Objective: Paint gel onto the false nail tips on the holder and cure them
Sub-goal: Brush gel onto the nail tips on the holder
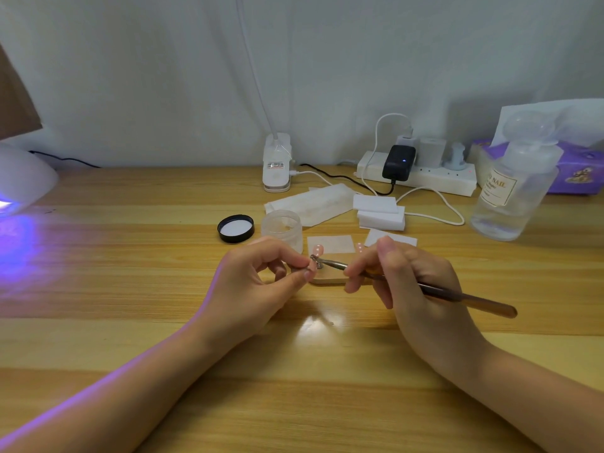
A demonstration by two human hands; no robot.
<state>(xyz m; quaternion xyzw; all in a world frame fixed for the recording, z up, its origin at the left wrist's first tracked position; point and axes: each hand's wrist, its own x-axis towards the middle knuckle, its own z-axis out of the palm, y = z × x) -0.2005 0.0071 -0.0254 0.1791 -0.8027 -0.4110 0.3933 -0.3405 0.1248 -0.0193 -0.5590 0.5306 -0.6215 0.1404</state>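
Nail tip pinched in left hand, right hand gripping brush beside it.

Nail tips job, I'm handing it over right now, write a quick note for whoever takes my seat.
Left hand pinches a small nail tip over the wooden holder. Right hand grips the brush, its metal end at that tip. Another pink tip stands further back on the holder. Open gel jar and its black lid sit behind. Curing lamp glows at far left. Done: cannot tell how many are coated. Left: finish painting, then cure.
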